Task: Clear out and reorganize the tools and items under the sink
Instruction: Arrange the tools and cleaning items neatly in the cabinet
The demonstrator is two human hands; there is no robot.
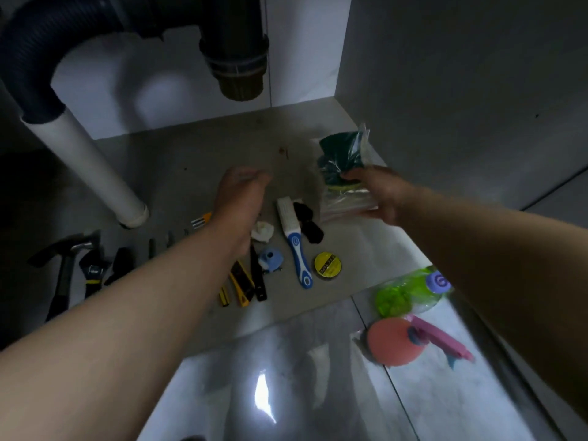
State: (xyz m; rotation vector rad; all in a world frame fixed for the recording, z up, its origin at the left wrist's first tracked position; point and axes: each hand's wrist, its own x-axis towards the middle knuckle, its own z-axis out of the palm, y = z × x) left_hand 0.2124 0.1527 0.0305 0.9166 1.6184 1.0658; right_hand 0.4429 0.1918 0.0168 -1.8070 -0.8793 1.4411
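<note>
My right hand (378,194) grips a clear plastic bag of green scouring pads (345,163) at the right of the cabinet floor (197,154). My left hand (238,198) hovers over the middle of the floor with its fingers loosely curled and blurred; whether it holds anything cannot be made out. Below it lie a blue-and-white brush (294,240), a yellow tape roll (327,265), a black cloth (308,221), a white wad (262,232), a small blue piece (270,257) and yellow-black utility knives (241,281).
A hammer (63,268), an adjustable wrench (92,268) and pliers (121,264) lie at the left. A white drain pipe (95,163) stands at the left, a black trap (235,58) hangs overhead. On the tiled floor outside lie a green bottle (407,292) and a pink sponge brush (394,342).
</note>
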